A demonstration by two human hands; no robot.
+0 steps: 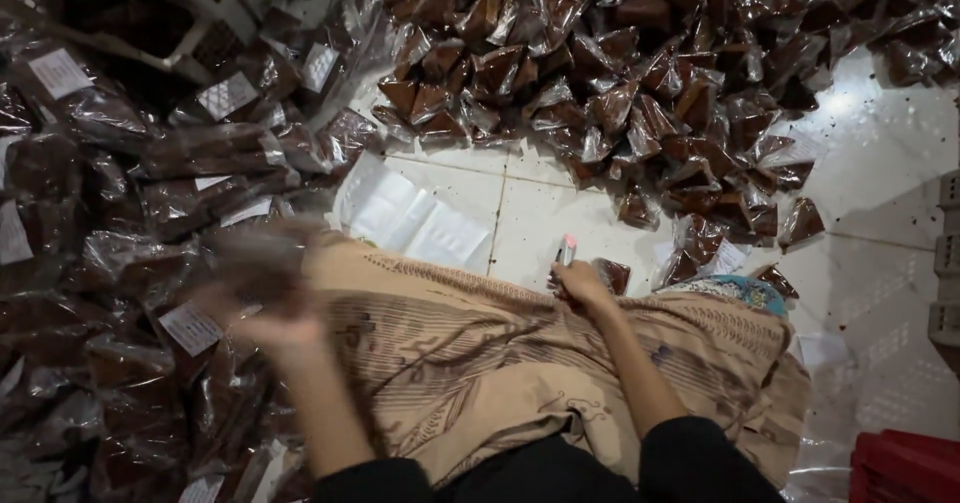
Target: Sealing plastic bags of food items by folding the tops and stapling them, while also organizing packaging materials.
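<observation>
White floor tiles (pixel 560 218) around my lap are heaped with brown packets (pixel 600 73). My right hand (pixel 578 281) pinches a small lighter (pixel 567 251) upright, ready at my knee. My left hand (pixel 270 308) blurs over labelled bags (pixel 190 203); its grip I cannot tell.

The left hand (pixel 265 308) is blurred, its grip unclear; the right hand (pixel 580 283) rests with fingers closed.

Black sleeves (pixel 690 458) pushed above the forearms, and a tan patterned cloth (pixel 480 363) over the lap.
</observation>
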